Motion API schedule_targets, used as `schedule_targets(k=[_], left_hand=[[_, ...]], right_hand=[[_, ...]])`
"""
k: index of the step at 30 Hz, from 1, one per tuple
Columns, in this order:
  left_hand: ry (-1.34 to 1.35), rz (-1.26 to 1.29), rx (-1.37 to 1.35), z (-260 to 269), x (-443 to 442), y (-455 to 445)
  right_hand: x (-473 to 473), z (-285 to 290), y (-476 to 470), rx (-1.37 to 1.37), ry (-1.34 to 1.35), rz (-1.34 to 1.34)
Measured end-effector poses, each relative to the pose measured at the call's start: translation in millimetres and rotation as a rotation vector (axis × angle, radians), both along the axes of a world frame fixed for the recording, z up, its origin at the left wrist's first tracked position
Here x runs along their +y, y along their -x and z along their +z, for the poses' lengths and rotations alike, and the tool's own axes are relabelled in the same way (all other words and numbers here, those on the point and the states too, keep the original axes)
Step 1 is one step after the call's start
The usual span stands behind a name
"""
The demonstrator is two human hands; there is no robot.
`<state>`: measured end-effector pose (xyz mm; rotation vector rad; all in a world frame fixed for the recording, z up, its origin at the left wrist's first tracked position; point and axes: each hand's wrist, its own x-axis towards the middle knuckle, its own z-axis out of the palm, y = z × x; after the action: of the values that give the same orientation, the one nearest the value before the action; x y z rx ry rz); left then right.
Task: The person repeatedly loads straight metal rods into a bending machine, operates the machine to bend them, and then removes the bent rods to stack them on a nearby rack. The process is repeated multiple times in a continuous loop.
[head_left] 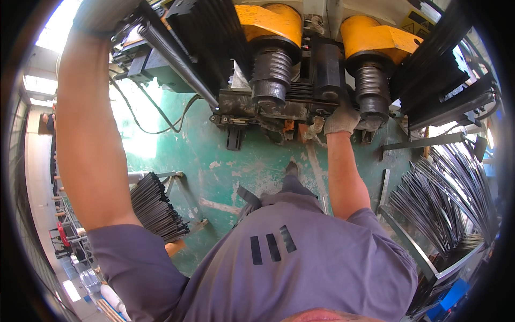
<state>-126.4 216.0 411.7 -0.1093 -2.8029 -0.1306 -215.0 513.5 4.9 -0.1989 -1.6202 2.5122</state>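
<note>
My left hand [105,15], in a work glove, is raised at the upper left beside the machine's coil spring [173,58]. It is blurred and partly cut off, so its fingers do not show. My right hand [344,118], in a pale knit glove, reaches in at the machine's front, below a dark hexagonal block [328,70] and beside the right ribbed steel column [370,90]. Its fingertips are lost in shadow against the dark metal. Several thin dark rods [302,90] lie across the machine between the left ribbed column [273,72] and that block.
Yellow machine arms [273,20] cap the columns. Bundled dark metal rods [159,209] rest on a stand at my left. At my right, a metal rack [410,241] holds many long thin rods [434,201]. A cable [177,124] hangs above the worn green floor [225,169].
</note>
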Motion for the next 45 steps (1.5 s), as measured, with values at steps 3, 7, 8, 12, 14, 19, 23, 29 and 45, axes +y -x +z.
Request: schedule_targets(k=[3,7,8,12,14,19,23,29,45], left_hand=[[0.010,0.015,0.020,-2,10,-19],[-0.024,0.003,0.089,-8,10,-52],[-0.042,0.004,0.122,-12,11,-68],[-0.215,-0.043,0.329,-26,17,-136],[-0.306,-0.017,0.455,-28,31,-201],[-0.837,0.524,0.635,-37,74,-414],[-0.883,0.787,0.909,-77,104,-556],[-0.792,1.047,1.429,-160,192,-712],[0.041,1.158,2.491,-254,393,-853]], right_hand=[[-5,-7,0,-0.005,-0.065,0.034],[32,-50,2,0.086,-0.590,0.031],[53,-62,-1,0.099,-0.782,0.068],[103,-62,-62,0.207,-0.945,-0.048],[92,-30,-106,0.301,-0.806,-0.091],[-13,48,-204,0.301,-0.430,0.194],[-106,82,-278,0.087,-0.142,0.508],[-243,78,-396,0.259,-0.303,1.077],[-318,337,-945,1.363,0.395,1.646]])
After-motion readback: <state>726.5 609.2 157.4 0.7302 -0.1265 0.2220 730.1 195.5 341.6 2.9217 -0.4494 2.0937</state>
